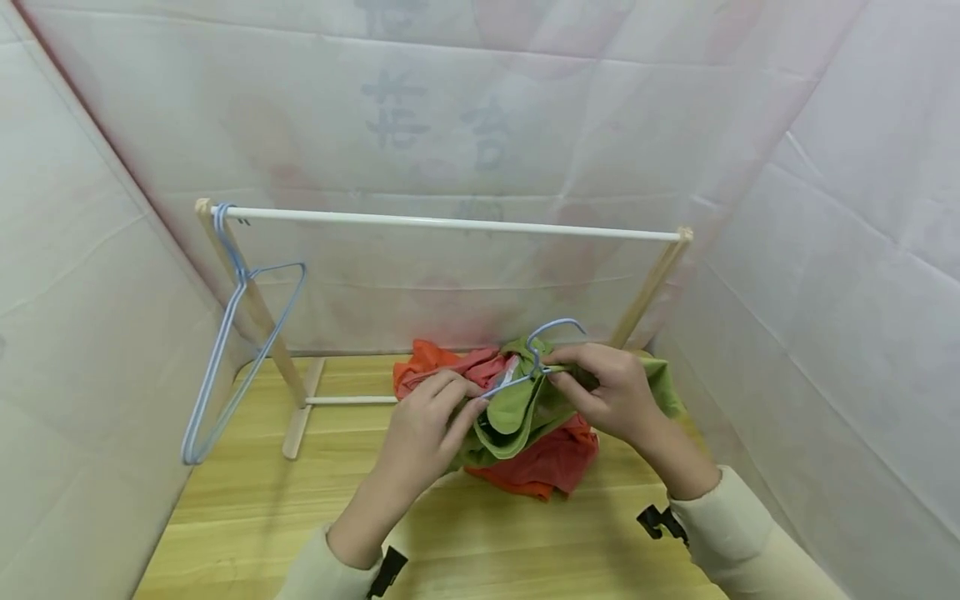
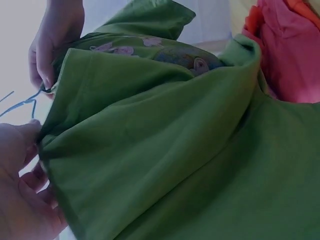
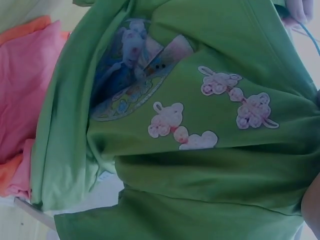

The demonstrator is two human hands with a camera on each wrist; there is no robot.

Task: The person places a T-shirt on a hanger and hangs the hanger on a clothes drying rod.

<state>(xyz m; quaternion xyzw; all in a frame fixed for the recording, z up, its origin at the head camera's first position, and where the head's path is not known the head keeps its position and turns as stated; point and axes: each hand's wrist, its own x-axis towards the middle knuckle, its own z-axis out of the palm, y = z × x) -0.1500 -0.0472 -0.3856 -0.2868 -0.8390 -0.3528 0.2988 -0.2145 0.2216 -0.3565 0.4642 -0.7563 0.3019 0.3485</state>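
Observation:
A light-blue wire clothes hanger [image 1: 534,340] stands hook up at the neck of a green short-sleeved shirt [image 1: 510,412]. My left hand [image 1: 429,421] pinches the hanger's left arm along with the shirt's edge. Near the base of the hook, my right hand [image 1: 611,390] pinches the shirt's edge against the hanger. Fabric hides the hanger's right arm and lower part. Pink-and-white animal patches and a blue print [image 3: 132,65] show on the shirt in the right wrist view. Both wrist views show its cloth hanging in loose folds.
Red and orange clothes [image 1: 547,462] lie heaped under and behind the shirt. A rack with a white top rail [image 1: 442,222] and wooden posts stands at the back of the wood-grain table [image 1: 225,533]. More blue hangers [image 1: 217,375] hang at its left end. Pale sheets enclose the sides.

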